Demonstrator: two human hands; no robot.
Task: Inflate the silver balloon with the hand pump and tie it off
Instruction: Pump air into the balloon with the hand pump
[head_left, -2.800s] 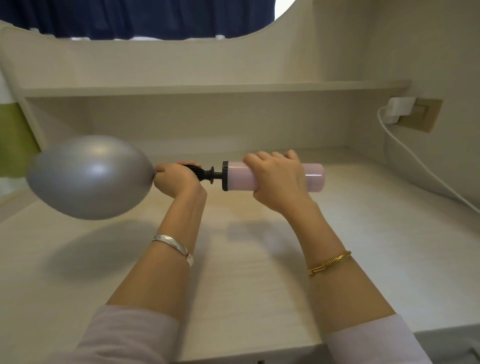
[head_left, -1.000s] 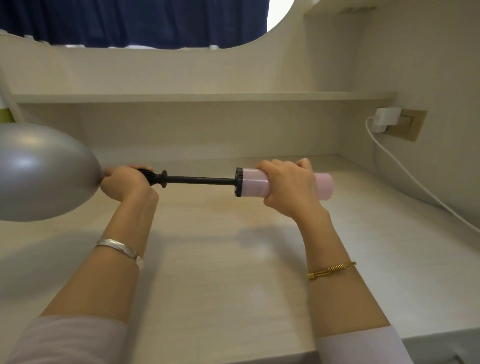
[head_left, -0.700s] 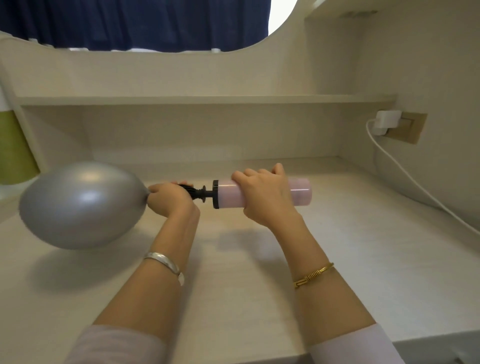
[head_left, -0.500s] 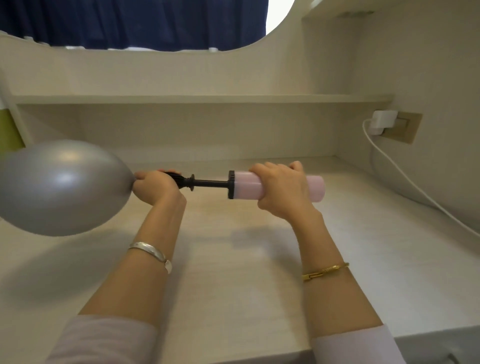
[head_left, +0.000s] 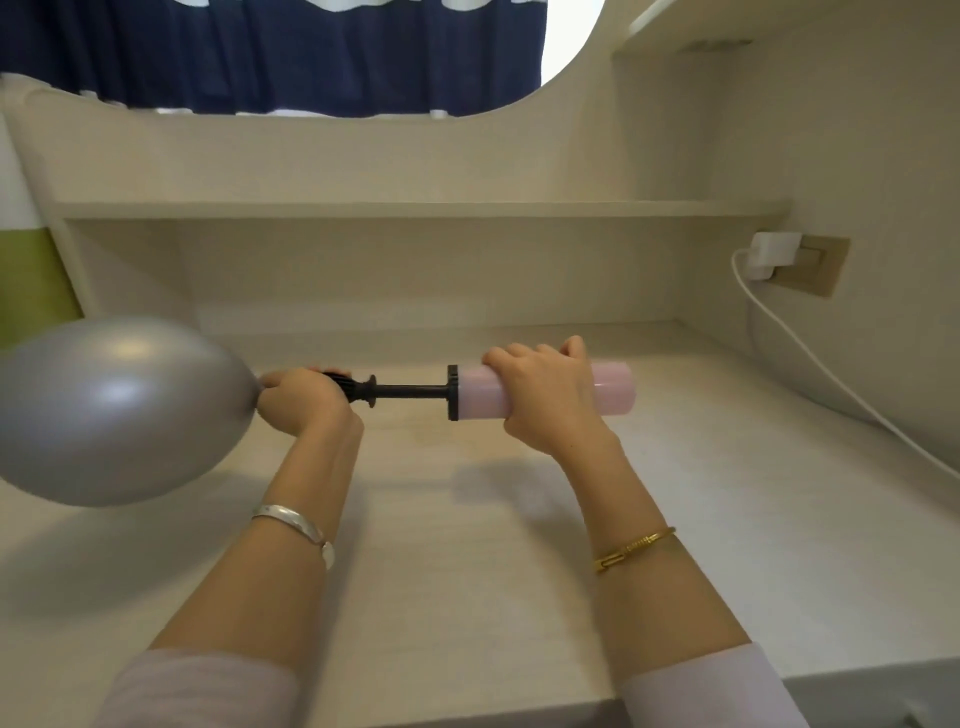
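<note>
The silver balloon (head_left: 111, 408) is well inflated and hangs at the left, above the desk, its left side cut off by the frame edge. My left hand (head_left: 298, 400) grips the balloon's neck over the black nozzle end of the hand pump. My right hand (head_left: 545, 397) holds the pump's pink barrel (head_left: 610, 395) from above. The black rod (head_left: 410, 391) shows partly drawn out between the two hands. The balloon's neck is hidden inside my left fist.
The pale wooden desk (head_left: 467, 545) spreads below my arms. A shelf (head_left: 415, 209) runs along the back wall. On the right wall a white charger (head_left: 769, 254) sits in a socket, its cable (head_left: 831, 384) trailing down to the desk.
Over the last second the pump closed fully and then opened again; the rod is now partly out, about as half a second ago. The balloon swung with the stroke.
</note>
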